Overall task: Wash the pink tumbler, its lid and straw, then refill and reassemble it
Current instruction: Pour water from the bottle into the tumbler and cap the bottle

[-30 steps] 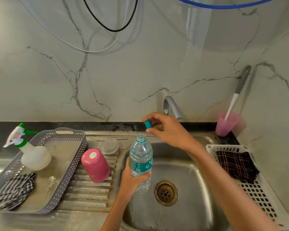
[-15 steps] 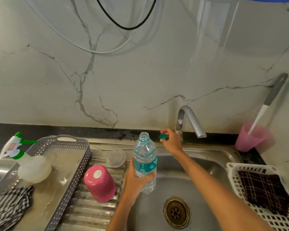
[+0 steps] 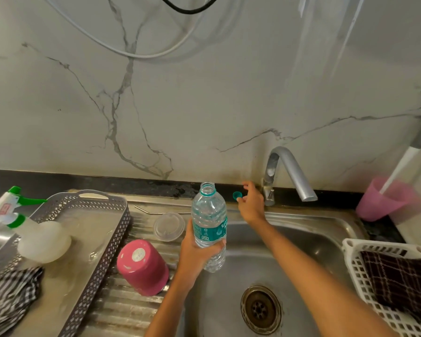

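A: Nearest entry?
B: Your left hand (image 3: 199, 250), fingers wrapped round the uncapped water bottle (image 3: 209, 222), over the sink (image 3: 314, 254).
A: Tumbler?
B: Pink tumbler (image 3: 142, 267), upturned on the drainboard (image 3: 122, 310); clear lid (image 3: 169, 226) behind it, straw (image 3: 156, 212) beyond.
A: Farthest?
B: Your right hand (image 3: 251, 204), fingers loosely apart, just beside the teal cap (image 3: 237, 195).

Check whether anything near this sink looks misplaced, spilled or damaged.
Nothing looks spilled or broken. The pink tumbler stands mouth down on the ribbed steel drainboard, with its clear round lid and thin metal straw loose behind it. Only brownish staining on the marble wall behind the curved steel tap stands out.
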Demonstrator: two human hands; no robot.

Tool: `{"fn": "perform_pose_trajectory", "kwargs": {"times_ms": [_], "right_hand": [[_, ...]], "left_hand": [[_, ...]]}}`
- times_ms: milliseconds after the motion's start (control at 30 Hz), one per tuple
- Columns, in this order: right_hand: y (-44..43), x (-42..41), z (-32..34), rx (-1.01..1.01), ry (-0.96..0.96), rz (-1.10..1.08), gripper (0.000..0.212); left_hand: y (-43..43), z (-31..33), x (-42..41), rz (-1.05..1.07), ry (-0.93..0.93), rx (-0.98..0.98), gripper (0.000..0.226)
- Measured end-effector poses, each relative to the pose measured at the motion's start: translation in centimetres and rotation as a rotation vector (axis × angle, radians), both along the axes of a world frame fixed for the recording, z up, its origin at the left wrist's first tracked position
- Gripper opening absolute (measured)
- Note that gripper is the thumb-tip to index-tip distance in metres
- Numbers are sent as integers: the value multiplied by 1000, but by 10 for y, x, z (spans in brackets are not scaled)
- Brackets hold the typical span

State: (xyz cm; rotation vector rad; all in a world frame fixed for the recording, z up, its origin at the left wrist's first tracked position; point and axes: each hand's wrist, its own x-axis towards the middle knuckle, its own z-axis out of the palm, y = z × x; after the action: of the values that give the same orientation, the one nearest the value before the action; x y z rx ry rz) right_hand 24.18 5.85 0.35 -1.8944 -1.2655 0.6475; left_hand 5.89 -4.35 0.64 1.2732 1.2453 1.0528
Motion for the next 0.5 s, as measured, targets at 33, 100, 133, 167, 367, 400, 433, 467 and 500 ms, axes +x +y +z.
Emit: {"fn": "perform_pose_trajectory", "kwargs": {"times_ms": [33, 100, 133, 167, 367, 400, 433, 467, 500], "right_hand": [[-8, 1, 6, 20, 40, 19, 39], [-34, 3, 24, 49, 209, 144, 29], [-52, 3, 34, 41, 327, 250, 26], [-71, 2, 46, 15, 441, 370, 28], [-153, -17, 85, -168, 511, 655, 78], [-158, -22, 85, -122, 475, 607, 81], [-162, -26, 86, -62, 443, 560, 80], [-167, -30, 86, -4, 427, 520, 79], [-171, -34, 87, 44, 417, 486, 79]], "left_hand": [[-2, 1, 0, 4, 1, 0, 84], [-9, 3, 0, -7, -2, 1, 78], [-13, 5, -1, -22, -4, 4, 77], [-16, 6, -1, -39, 0, 5, 78], [-41, 24, 3, -107, 33, 41, 75], [-47, 29, 5, -112, 23, 52, 73], [-53, 34, 8, -127, 23, 66, 71], [-58, 39, 10, -144, 32, 80, 72], [-62, 40, 10, -167, 49, 88, 73]]}}
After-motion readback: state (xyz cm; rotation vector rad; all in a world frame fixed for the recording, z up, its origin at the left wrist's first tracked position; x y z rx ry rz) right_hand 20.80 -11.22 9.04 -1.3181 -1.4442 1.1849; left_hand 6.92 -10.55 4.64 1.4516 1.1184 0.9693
